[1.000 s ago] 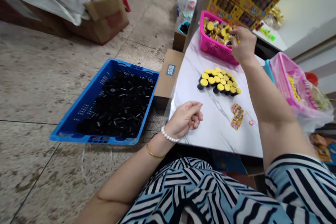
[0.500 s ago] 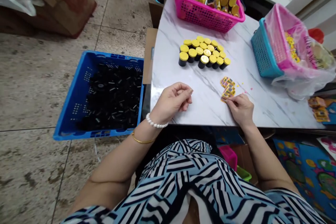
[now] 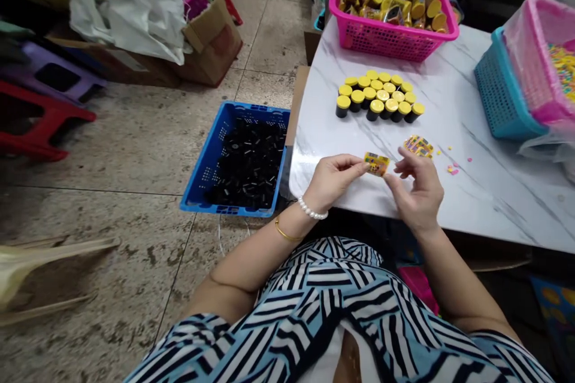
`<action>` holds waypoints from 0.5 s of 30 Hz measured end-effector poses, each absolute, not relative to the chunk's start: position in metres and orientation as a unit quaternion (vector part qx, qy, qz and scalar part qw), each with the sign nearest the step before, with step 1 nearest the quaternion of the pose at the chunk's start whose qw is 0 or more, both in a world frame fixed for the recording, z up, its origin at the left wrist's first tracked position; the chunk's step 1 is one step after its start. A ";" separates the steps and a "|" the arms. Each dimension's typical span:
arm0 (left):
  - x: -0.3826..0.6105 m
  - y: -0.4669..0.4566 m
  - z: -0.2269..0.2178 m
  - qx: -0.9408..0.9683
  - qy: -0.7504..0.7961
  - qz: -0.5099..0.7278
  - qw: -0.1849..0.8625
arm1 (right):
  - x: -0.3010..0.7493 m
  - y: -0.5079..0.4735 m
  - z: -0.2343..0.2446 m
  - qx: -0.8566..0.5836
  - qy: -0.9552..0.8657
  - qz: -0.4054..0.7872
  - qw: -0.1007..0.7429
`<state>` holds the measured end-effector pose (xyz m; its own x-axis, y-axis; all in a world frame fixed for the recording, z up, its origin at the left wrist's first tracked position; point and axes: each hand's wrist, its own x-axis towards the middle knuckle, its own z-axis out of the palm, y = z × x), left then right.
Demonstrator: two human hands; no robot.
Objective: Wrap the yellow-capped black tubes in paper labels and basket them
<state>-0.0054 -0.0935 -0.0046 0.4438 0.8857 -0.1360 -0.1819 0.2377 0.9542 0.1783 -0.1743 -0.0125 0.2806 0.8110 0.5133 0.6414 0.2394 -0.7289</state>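
Observation:
Between finger and thumb, my left hand point(image 3: 335, 178) pinches the left end of a small yellow printed label point(image 3: 376, 164) just above the table. My right hand point(image 3: 417, 191) is at the label's right end, thumb by its lower corner and fingers spread apart; whether the thumb touches it I cannot tell. Behind the right fingers lies a loose pile of similar labels point(image 3: 418, 145). Farther back, several black canisters with yellow lids point(image 3: 375, 109) stand upright in a close group.
A pink basket point(image 3: 390, 51) of wrapped yellow-lidded canisters stands at the table's back. On the right, a pink basket in plastic sits with a blue basket point(image 3: 505, 90). Left of the table point(image 3: 489, 191), a blue crate point(image 3: 191, 191) on the floor holds black pieces. Small pink bits point(image 3: 453, 171) lie near the labels.
A label has come away from the pile and is now in my left hand, which has moved toward my right. My right fingers have spread. The whole view has swung left.

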 end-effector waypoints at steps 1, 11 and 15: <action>-0.007 -0.093 -0.007 0.478 0.374 0.397 0.689 | 0.176 -0.175 -0.013 -0.623 -0.547 0.155 0.537; -0.013 -0.114 -0.003 0.460 0.401 0.461 0.644 | 0.148 -0.160 -0.010 -0.653 -0.470 0.281 0.524; -0.024 -0.130 0.006 0.497 0.403 0.482 0.599 | 0.137 -0.160 -0.013 -0.651 -0.489 0.244 0.527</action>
<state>-0.0239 -0.1296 0.0059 0.2097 0.9778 -0.0032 -0.1773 0.0412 0.9833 0.1374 -0.1596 -0.0132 0.4023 0.8937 0.1985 0.3795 0.0345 -0.9246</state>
